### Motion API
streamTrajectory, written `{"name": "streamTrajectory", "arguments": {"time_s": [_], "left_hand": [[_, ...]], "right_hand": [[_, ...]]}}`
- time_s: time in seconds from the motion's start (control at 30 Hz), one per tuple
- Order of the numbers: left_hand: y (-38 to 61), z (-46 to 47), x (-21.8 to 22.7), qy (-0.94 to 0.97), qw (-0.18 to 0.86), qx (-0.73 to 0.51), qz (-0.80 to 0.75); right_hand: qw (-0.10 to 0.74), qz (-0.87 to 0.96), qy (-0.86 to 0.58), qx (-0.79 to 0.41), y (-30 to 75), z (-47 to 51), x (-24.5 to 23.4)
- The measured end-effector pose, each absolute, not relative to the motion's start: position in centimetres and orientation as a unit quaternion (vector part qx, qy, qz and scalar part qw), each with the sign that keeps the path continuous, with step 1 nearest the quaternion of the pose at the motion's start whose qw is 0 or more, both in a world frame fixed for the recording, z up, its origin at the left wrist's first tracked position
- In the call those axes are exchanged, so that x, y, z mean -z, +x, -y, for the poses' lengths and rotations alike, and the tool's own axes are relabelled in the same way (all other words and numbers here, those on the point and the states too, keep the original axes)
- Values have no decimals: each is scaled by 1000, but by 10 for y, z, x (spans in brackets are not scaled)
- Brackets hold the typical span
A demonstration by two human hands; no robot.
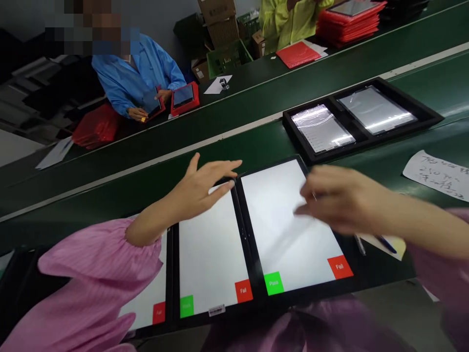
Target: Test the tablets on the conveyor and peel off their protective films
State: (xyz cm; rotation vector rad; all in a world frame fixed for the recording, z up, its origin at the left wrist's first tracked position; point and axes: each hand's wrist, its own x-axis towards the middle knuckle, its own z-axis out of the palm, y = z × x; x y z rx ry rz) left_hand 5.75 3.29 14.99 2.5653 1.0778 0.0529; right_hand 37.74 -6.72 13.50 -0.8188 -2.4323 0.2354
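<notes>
1. The green conveyor surface (120,203) is carrying a black tray (293,298) of tablets just below the fingers.
2. A white-screened tablet (271,210) is lying beneath the right hand (340,200), just beside the left hand (200,188).
3. The left fingers (216,168) are spreading apart and the right fingers (311,195) are curling loosely, neither clamping anything.
4. A green "Pass" button (274,283) and a red "Fail" button (340,267) are showing beyond the right fingers.

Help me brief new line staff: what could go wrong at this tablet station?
The right hand hovers over the tablet screen, so a stray touch might hit the red Fail button or green Pass button by mistake. The pen beside the tablet could get knocked onto the screen and scratch it.
</notes>
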Motion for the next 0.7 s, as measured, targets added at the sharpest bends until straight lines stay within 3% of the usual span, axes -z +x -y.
{"name": "streamTrajectory", "arguments": {"time_s": [0.07,0.2,0.3,0.7], "left_hand": [[55,-39,-151,883,155,-28,-442],[45,-43,-149,832,224,29,-506],[41,-36,-145,825,251,0,-506],[45,-36,-140,830,241,-138,-483]], "right_hand": [[362,854,-355,-114,381,20,-138],[443,745,-488,-103,389,-41,-143],[488,643,-573,-142,391,-54,-151],[513,578,-604,-194,386,-28,-172]]}}
